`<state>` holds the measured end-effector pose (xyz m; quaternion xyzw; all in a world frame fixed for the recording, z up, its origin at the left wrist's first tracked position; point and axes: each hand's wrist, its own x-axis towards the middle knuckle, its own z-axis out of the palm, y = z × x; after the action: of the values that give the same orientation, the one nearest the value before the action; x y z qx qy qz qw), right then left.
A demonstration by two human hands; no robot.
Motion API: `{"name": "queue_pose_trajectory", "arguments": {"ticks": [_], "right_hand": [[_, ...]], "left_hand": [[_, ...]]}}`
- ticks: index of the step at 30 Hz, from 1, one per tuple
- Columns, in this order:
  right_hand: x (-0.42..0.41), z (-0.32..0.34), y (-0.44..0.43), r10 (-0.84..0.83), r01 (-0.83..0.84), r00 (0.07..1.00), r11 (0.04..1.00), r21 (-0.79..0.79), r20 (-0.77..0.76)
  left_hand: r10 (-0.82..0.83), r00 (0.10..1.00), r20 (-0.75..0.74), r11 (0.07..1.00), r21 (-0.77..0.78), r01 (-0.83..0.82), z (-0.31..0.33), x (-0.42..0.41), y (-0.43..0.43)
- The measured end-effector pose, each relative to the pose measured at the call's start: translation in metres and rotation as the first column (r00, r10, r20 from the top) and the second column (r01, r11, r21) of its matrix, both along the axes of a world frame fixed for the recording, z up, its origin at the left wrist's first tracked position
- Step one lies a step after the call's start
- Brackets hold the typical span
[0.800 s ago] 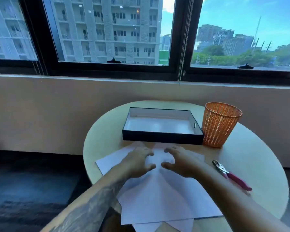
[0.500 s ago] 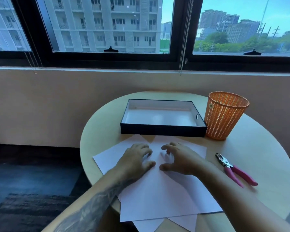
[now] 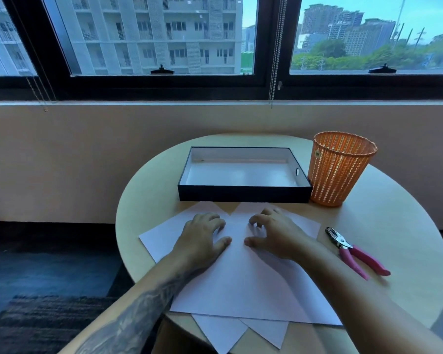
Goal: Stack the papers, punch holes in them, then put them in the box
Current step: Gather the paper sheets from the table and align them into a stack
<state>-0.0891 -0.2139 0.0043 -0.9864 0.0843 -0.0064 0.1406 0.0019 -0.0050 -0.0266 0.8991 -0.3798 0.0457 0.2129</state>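
Several white papers [image 3: 241, 284] lie fanned out at different angles on the near part of the round table [image 3: 407, 226], some corners overhanging its near edge. The left hand [image 3: 200, 238] and the right hand [image 3: 276, 236] both rest palm down on the top sheet, side by side, thumbs pointing toward each other but apart. Fingers are loosely curled and pressing down; neither hand is closed around anything.

Just beyond the papers, nearly touching their far corners, sits the shallow dark box [image 3: 243, 195], open and seemingly empty. An orange mesh basket [image 3: 339, 169] stands right beside the box on the right. The pink-handled hole punch [image 3: 356, 251] lies to the right of the papers, apart from them and untouched.

The stacking looks barely started, since the sheets are not yet squared. Loose paper of this kind is probably light, thin and floppy, and sheets slide easily over one another on a smooth tabletop. Pressing flat lets the hands swivel sheets into line; for lifting, a sensible hold would be along two opposite edges, gathering the pile and tapping it on the table. A single-corner pinch would likely let the sheets droop, splay or crease
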Motion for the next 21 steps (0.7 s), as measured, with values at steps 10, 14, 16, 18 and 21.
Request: {"name": "queue_pose_trajectory", "arguments": {"ticks": [10,14,16,18,21], "right_hand": [[0.004,0.008,0.004,-0.015,0.018,0.999,0.997,0.077,-0.041],[0.007,0.014,0.011,-0.042,0.048,0.995,0.996,0.069,-0.088],[0.007,0.019,0.009,-0.013,0.020,0.996,0.997,0.077,-0.088],[0.007,0.025,-0.002,-0.035,0.040,0.999,0.986,0.163,-0.032],[0.004,0.035,-0.022,-0.154,0.112,0.986,0.888,0.446,0.058]], "left_hand": [[0.015,1.000,-0.011,0.999,-0.038,-0.015,-0.003,-0.001,-0.001],[0.033,0.999,-0.007,0.998,-0.061,-0.034,-0.005,-0.002,0.001],[0.044,0.999,-0.029,0.996,-0.081,-0.046,-0.002,-0.001,0.004],[0.067,0.996,-0.067,0.983,-0.165,-0.078,0.003,0.004,0.009],[0.130,0.968,-0.216,0.894,-0.396,-0.208,0.015,0.016,0.018]]}}
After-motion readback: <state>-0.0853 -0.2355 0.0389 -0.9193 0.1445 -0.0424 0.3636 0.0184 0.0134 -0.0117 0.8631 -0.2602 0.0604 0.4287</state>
